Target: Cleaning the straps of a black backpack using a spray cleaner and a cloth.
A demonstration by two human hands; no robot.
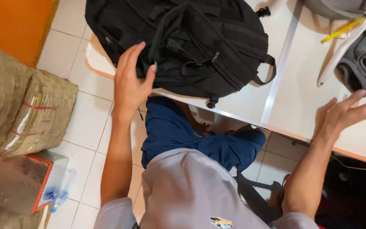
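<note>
Hands at the backpack on the counter

Left hand (130, 82) lay spread on the black backpack (191, 42); right hand (350, 110) hovered open, well apart, near grey cloth (363, 61).

We note a woven straw-coloured basket (20, 108) on the white tiled floor (85, 127) at left, beside an orange wall panel (15, 23). A crushed clear plastic bottle (60, 191) lies on the tiles below it. On the white desk (293, 97), a yellow pencil (342, 29) lies at the far right.
</note>
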